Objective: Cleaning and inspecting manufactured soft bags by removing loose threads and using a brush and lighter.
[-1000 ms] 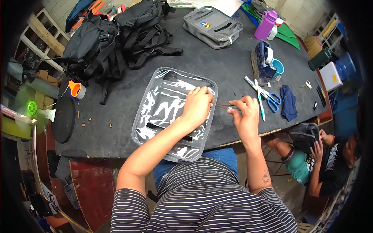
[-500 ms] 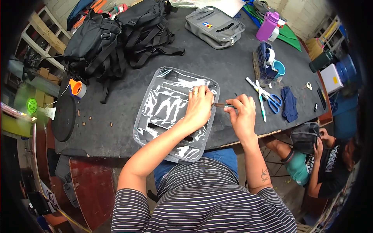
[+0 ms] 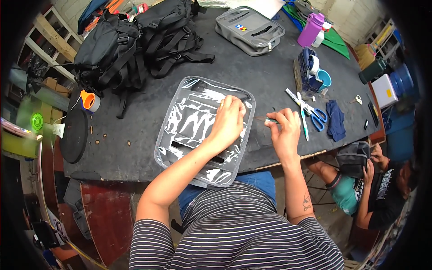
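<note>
Head: case point(image 3: 194, 122) lies under curled left hand point(image 3: 228, 120), grip unclear; right hand point(image 3: 285, 129) pinches tool point(image 3: 268, 120).

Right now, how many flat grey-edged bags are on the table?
2. One grey-edged bag is under the left hand, by the table's near edge; the other lies farther back, left of the purple bottle. Others could be hidden behind the black bags.

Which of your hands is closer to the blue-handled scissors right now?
Right. The right hand pinches a slim tool just left of the scissors, without touching them; the left hand is farther left, on the clear-topped case.
</note>
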A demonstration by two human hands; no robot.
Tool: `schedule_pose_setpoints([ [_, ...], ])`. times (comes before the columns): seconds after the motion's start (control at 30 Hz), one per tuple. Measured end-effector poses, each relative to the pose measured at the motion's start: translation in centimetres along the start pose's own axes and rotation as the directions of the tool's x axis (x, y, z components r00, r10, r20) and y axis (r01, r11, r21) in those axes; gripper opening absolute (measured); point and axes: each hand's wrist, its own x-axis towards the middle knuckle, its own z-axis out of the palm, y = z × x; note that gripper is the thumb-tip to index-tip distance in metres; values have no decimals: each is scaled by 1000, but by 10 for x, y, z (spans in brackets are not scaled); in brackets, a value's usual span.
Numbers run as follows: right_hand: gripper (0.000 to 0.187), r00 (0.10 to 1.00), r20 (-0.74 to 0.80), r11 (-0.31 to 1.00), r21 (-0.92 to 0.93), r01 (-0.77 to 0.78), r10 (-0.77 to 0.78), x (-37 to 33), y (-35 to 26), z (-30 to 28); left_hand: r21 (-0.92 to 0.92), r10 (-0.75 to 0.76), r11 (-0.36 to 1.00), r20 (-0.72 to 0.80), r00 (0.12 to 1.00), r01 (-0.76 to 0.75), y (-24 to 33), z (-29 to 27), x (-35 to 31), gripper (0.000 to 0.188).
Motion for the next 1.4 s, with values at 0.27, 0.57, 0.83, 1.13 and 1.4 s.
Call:
schedule_pose_setpoints([
  [0.27,18,997,40,998,-1,-63,63,-6,-2,-6,99,-45,994,21,999,43,20,0,-14,9],
  [0.57,20,999,27,999,7,-40,40,-11,-1,4,174,34,984,-12,999,-32,10,14,-17,6],
  [0.83,20,1000,27,1000,-17,0,0,-9,-6,9,114,18,993,25,1000,-20,5,15,-19,6],
  [1.13,18,998,61,999,16,-37,36,-8,-10,-5,195,87,974,144,986,-115,9,-5,-18,9],
  [1.4,19,986,166,998,56,-34,24,-17,-16,-12,98,75,990,216,973,-98,18,-17,-22,9],
])
